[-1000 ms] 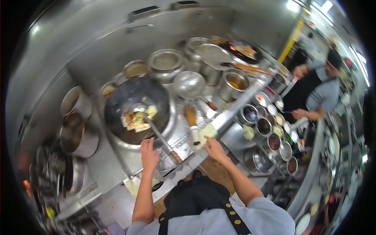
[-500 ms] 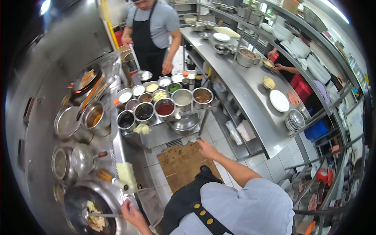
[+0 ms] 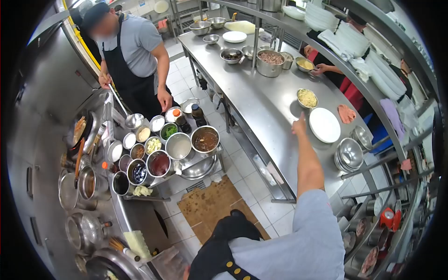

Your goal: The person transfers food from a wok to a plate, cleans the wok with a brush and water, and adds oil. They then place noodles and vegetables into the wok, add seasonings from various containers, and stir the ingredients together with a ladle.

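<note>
My right hand (image 3: 299, 124) reaches out over the steel table, fingers extended and holding nothing. Its fingertips are close to the rim of a metal bowl of pale yellow shreds (image 3: 307, 98). Right beside the hand lies a white oval plate (image 3: 325, 125), with a salmon-coloured cloth (image 3: 346, 114) past it. Of my left hand (image 3: 187, 272) only a sliver shows at the bottom edge, by a clear plastic sheet; its fingers are hidden. A wok (image 3: 100, 268) with some pale food sits at the bottom left, partly cut off.
Metal pots of sauces and seasonings (image 3: 159, 163) crowd a stand on my left. A co-worker (image 3: 137, 51) stands behind it, holding a long-handled ladle (image 3: 134, 121). Stacked steel bowls (image 3: 350, 154) stand at the table's near right. Another person's hand (image 3: 320, 69) holds a bowl across the table.
My right hand has swung up from above the floor mat to the table, near the bowl. My left hand has dropped almost out of view, away from the wok. The view has turned right.
</note>
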`<state>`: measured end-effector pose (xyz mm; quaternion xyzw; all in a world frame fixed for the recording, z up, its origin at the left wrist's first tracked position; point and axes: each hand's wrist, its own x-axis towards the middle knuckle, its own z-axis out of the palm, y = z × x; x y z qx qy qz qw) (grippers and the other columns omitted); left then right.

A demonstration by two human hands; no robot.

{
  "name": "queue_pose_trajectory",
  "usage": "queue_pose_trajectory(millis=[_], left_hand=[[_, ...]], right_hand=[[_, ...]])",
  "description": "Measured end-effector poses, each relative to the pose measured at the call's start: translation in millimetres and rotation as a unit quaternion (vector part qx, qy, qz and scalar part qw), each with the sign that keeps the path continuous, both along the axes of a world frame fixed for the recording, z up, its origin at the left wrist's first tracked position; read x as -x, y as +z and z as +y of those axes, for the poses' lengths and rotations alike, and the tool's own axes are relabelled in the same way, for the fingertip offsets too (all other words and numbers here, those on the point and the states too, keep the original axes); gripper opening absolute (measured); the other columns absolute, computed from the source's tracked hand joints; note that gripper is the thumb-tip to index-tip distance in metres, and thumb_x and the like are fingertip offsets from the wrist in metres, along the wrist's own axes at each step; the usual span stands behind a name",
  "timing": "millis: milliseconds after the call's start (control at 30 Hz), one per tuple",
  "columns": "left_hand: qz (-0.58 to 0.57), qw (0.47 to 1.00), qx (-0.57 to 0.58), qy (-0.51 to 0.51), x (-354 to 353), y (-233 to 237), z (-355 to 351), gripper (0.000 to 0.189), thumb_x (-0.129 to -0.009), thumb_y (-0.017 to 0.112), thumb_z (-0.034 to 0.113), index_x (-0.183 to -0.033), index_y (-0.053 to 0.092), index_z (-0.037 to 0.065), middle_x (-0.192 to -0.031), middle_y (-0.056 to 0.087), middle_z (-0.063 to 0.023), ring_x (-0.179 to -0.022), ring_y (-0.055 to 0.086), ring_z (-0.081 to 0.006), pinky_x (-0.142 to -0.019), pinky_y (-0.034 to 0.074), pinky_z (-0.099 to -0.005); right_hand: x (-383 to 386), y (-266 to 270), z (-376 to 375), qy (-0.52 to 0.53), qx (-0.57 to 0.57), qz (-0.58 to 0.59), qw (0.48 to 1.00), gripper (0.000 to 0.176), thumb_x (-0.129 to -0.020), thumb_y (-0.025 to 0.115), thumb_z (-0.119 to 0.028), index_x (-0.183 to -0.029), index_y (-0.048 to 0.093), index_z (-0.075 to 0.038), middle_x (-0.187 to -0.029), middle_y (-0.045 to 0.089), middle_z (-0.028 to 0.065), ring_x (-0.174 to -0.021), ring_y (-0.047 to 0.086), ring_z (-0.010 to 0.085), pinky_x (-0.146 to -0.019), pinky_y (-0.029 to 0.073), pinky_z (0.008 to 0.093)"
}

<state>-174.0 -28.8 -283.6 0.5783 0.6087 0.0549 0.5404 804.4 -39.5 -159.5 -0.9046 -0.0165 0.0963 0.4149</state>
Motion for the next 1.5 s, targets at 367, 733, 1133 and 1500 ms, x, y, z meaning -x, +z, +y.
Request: queue_pose_trajectory(millis=[367,733,1133,1500], left_hand=[[0.091,0.964,0.077,0.239,73.3,71.2,-120.4,0.027,-0.088,0.061,0.016,-0.113,0.062,0.006,-0.085,0.067,-0.0077,-0.067,0.064,-0.0180,-0.055,0.053,-0.0339],[0.091,0.975,0.066,0.190,25.4,48.0,-84.9,0.036,-0.085,0.064,0.018,-0.117,0.061,0.003,-0.089,0.069,-0.0105,-0.077,0.065,-0.0174,-0.071,0.052,-0.0316],[-0.035,0.901,0.086,0.423,87.5,-48.2,-180.3,0.034,-0.086,0.064,0.018,-0.119,0.062,0.009,-0.084,0.066,-0.0083,-0.072,0.064,-0.0167,-0.056,0.053,-0.0315],[-0.089,0.806,-0.055,0.582,81.5,-79.5,-345.3,0.021,-0.098,0.050,0.025,-0.110,0.054,0.008,-0.086,0.063,-0.0092,-0.066,0.063,-0.0203,-0.049,0.052,-0.0315]], right_hand=[[-196.0,-95.9,9.4,0.006,-0.191,0.172,0.966,0.028,-0.090,0.052,-0.025,-0.116,0.050,-0.016,-0.107,0.057,0.0084,-0.082,0.060,0.0306,-0.061,0.053,0.0486],[43.1,-70.7,18.7,0.060,-0.005,-0.154,0.986,0.033,-0.095,0.057,-0.032,-0.104,0.055,-0.001,-0.092,0.066,0.0174,-0.075,0.064,0.0335,-0.067,0.051,0.0420],[574.8,44.8,143.9,0.699,-0.185,-0.158,0.673,0.017,-0.081,0.063,0.000,-0.098,0.062,0.000,-0.083,0.064,0.0156,-0.072,0.064,0.0277,-0.068,0.050,0.0357],[1024.2,184.4,401.8,0.646,-0.286,0.538,0.459,0.050,-0.100,0.042,-0.052,-0.109,0.052,-0.004,-0.078,0.063,0.0111,-0.065,0.063,0.0228,-0.060,0.056,0.0412]])
